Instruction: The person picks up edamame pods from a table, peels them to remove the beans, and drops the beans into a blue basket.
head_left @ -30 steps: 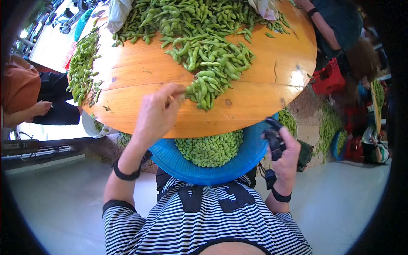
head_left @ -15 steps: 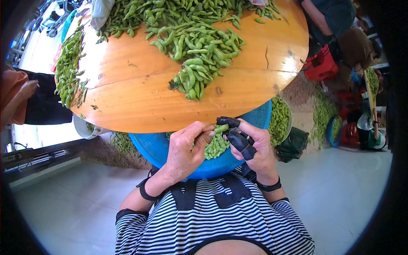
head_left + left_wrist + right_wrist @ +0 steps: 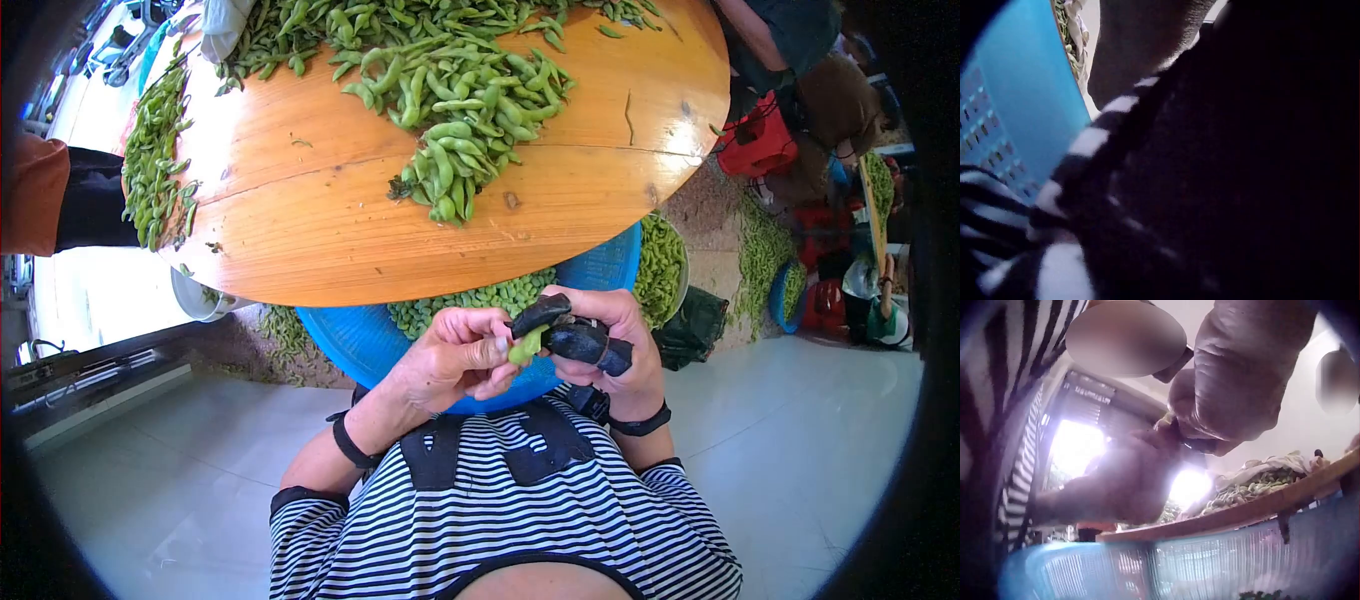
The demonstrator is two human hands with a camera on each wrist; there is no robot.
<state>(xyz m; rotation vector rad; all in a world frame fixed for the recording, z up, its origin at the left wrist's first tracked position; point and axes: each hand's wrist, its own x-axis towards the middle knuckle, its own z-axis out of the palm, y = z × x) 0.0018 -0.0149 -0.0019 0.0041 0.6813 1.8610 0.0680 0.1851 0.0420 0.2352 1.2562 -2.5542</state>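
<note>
Wooden table (image 3: 290, 240) lying beyond the grip, left hand (image 3: 450, 355) and right hand (image 3: 617, 325) pinching one green pod (image 3: 527, 346), blue basket (image 3: 345, 340) sitting below

Head view: left hand (image 3: 455, 355) is covering one end of the green pod (image 3: 527, 346); black finger covers (image 3: 590, 348) are hiding the other end plus some fingertips of the right hand (image 3: 628, 322). Tabletop (image 3: 300, 230) is hiding the far part of the blue basket (image 3: 340, 345). Top edge is cropping the pod pile (image 3: 470, 85). Left wrist view: dark cloth (image 3: 1260, 162) is blocking most. Right wrist view: left hand is showing blurry, two blurred ovals (image 3: 1125, 339) are masking patches.
</note>
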